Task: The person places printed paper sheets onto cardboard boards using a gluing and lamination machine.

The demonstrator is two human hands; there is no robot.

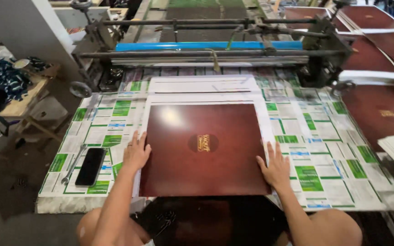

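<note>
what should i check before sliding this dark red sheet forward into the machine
1. Left hand flat on the left edge of the dark red sheet: ok.
2. Right hand flat on the sheet's right edge: ok.
3. Sheet square on the white stack: ok, edges look parallel.
4. Path to the rollers free of loose items: ok.
5. Phone and wrench off the sheet: ok, they lie apart at left.
6. Machine running or stopped: cannot tell.
</note>
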